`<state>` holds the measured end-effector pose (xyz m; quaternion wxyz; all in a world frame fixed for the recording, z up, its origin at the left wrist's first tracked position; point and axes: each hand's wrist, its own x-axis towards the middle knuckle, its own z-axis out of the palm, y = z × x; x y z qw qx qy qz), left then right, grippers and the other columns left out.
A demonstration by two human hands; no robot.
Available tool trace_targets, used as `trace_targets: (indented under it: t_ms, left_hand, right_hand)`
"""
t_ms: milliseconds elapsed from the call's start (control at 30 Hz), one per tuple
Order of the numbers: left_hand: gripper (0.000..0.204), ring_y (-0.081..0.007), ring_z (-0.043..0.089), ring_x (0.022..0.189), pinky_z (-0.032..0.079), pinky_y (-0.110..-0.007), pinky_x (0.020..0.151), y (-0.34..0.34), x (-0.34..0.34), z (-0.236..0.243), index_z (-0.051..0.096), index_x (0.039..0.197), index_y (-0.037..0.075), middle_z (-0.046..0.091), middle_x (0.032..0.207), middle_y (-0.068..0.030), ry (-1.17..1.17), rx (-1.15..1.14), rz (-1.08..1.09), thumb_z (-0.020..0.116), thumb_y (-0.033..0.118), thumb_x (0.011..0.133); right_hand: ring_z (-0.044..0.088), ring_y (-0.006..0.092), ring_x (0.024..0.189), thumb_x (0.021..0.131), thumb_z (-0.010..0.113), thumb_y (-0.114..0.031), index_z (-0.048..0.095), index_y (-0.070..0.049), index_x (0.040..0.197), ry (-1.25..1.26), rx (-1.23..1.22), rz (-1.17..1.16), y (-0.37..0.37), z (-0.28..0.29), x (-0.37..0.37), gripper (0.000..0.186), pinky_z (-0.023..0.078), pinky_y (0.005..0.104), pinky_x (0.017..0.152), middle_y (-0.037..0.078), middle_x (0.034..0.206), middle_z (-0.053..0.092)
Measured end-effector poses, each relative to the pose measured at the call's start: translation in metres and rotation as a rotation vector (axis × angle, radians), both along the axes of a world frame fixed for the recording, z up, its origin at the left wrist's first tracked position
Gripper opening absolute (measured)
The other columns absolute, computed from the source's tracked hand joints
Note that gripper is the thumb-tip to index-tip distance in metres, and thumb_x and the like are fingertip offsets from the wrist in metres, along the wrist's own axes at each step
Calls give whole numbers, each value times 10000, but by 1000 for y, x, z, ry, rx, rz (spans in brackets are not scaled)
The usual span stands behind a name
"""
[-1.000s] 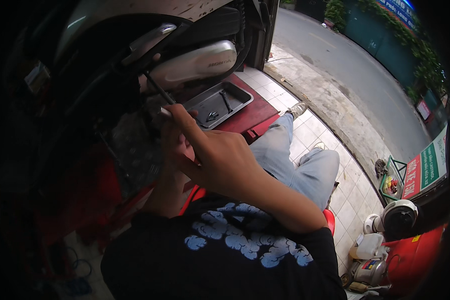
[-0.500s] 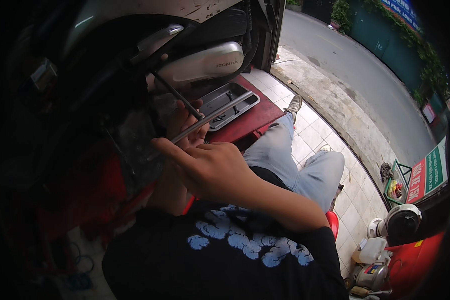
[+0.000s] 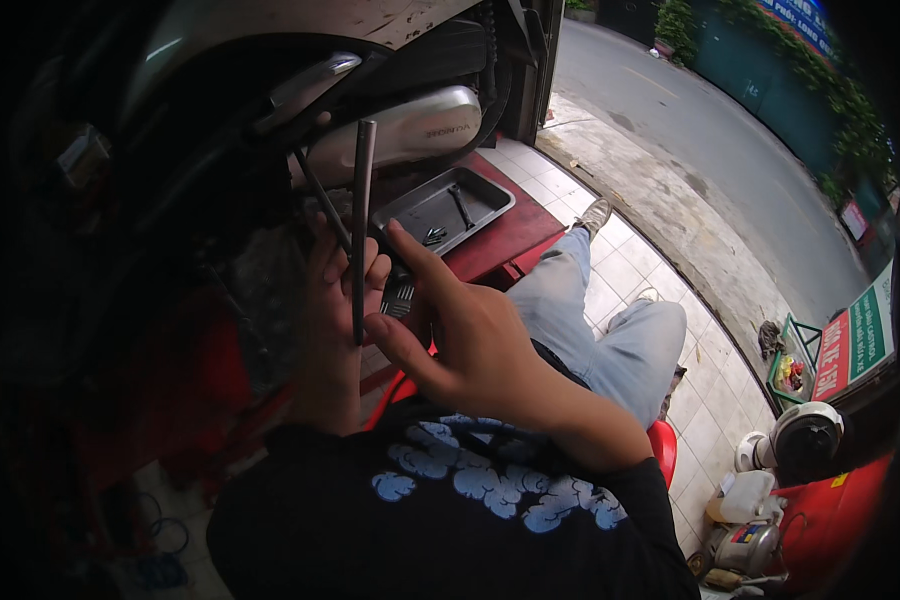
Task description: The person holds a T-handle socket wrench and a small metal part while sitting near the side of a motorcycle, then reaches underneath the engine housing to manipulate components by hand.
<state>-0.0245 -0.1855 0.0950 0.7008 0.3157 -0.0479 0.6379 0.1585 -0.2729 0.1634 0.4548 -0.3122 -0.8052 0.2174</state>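
A T-handle wrench has a long dark shaft (image 3: 315, 188) running toward the motorbike's underside and a grey crossbar (image 3: 363, 190) at my end. My left hand (image 3: 342, 275) is closed around the shaft just behind the crossbar, partly hidden by it. My right hand (image 3: 470, 325) is open, with thumb and forefinger spread apart. Its thumb tip is beside the crossbar's lower end; whether they touch, I cannot tell. Ahead is the motorbike's silver side casing (image 3: 410, 130). The far tip of the shaft is lost in shadow.
A grey metal tray (image 3: 505, 205) rests on a red lift platform (image 3: 530, 235), holding a dark tool (image 3: 462, 205) and several small bolts (image 3: 434, 236). At lower right stand a whitish jug (image 3: 745, 498) and a red container (image 3: 835, 520). A road (image 3: 710, 130) lies beyond the tiled floor (image 3: 705, 400).
The crossbar has swung from a slanted position to nearly upright. My right hand has opened and shifted right, off the bar; my left hand stays near the shaft's end.
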Motion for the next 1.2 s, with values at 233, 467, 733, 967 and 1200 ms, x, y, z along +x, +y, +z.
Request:
trace_targets:
  t_ms: [233, 467, 733, 967, 1200]
  left_hand:
    - [429, -34, 326, 461, 296, -216, 448, -8, 24, -11, 626, 1080, 28, 365, 527, 84, -86, -226, -43, 504, 429, 992]
    - [432, -51, 333, 469, 316, -239, 478, -40, 54, 36, 642, 1102, 25, 370, 532, 72, -51, -714, 287, 517, 423, 987]
    - [484, -47, 295, 476, 271, -241, 505, 2, 5, -13, 591, 1195, -35, 339, 504, 74, 67, 86, -14, 476, 396, 1007]
    - [344, -34, 338, 475, 300, -218, 482, -2, 9, -22, 591, 1156, 32, 392, 539, 89, 134, -114, -13, 523, 331, 999]
    - [414, -21, 292, 464, 235, -227, 476, -20, 17, -11, 583, 1178, -2, 365, 554, 76, 73, -7, 80, 543, 362, 986]
  right_hand:
    - [593, 225, 479, 878, 663, -223, 437, -39, 1376, -21, 187, -242, 13, 6, -19, 576, 434, 322, 463, 64, 579, 576]
    - [592, 198, 514, 740, 632, -60, 489, -152, 1387, -131, 539, -194, 17, -5, -32, 670, 447, 352, 449, 23, 655, 574]
    - [605, 296, 515, 794, 626, -139, 562, -60, 1184, -407, 102, -89, 0, -15, -6, 402, 457, 416, 468, 111, 610, 590]
    - [610, 291, 523, 822, 666, -179, 310, -20, 1456, 24, 3, -125, 1, 4, -9, 745, 443, 394, 489, 118, 605, 590]
    - [627, 309, 513, 898, 577, -261, 339, 17, 1424, -502, 19, -47, -18, -17, 6, 641, 482, 393, 468, 122, 577, 597]
